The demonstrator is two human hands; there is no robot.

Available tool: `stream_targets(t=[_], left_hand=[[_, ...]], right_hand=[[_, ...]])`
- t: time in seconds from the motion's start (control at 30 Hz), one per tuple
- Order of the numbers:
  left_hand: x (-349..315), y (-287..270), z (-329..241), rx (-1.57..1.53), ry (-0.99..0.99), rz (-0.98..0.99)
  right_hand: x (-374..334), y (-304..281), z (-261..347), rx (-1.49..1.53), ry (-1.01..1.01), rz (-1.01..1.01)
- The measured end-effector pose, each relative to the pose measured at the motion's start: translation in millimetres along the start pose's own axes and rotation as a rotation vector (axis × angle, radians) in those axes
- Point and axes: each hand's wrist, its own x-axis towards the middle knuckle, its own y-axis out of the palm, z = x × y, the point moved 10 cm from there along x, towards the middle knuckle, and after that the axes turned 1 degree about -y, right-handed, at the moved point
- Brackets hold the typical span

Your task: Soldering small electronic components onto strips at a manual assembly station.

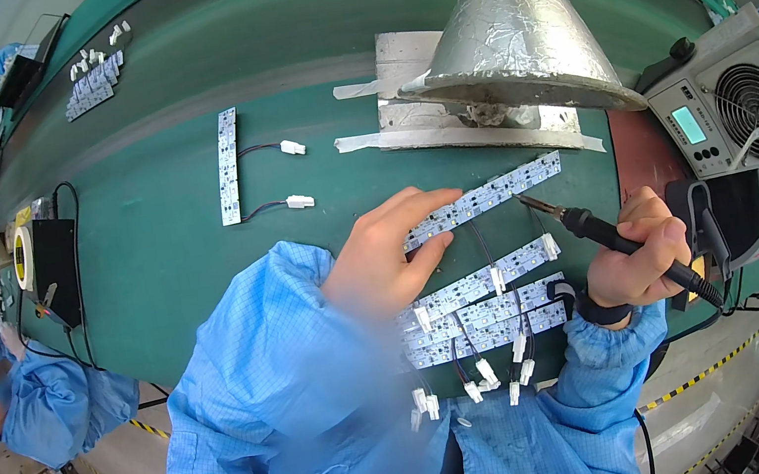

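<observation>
White strips are piled nearest. Past them, a soldering iron is gripped by the right hand, its tip beside a long strip pinched by the left hand over the green table.

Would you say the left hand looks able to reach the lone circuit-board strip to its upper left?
Probably yes: the left hand is on another strip, but only wired connectors from the lone strip lie between.

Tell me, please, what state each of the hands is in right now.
Left hand: closed, thumb and fingers holding the left end of a circuit strip.
Right hand: closed around a soldering iron.
</observation>
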Motion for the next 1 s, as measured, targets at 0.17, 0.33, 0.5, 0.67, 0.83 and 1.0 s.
stream_targets(t=[0.17,0.33,0.5,0.67,0.83,1.0], left_hand=[[0,1,-2,0.010,0.010,0.003],[0,1,-2,0.006,-0.015,0.009],[0,-2,-5,0.029,0.051,-0.044],[0,0,-1,0.050,0.011,-0.043],[0,1,-1,0.032,0.006,-0.047],[0,1,-3,0.046,0.017,-0.037]], right_hand=[[1,-2,2,0.030,-0.007,-0.008],[16,-29,-6,0.008,0.022,-0.155],[23,-48,-24,-0.094,0.089,-0.232],[19,-43,-30,-0.034,0.085,-0.191],[18,-44,-33,-0.044,0.092,-0.214],[19,-42,-34,-0.035,0.079,-0.181]])
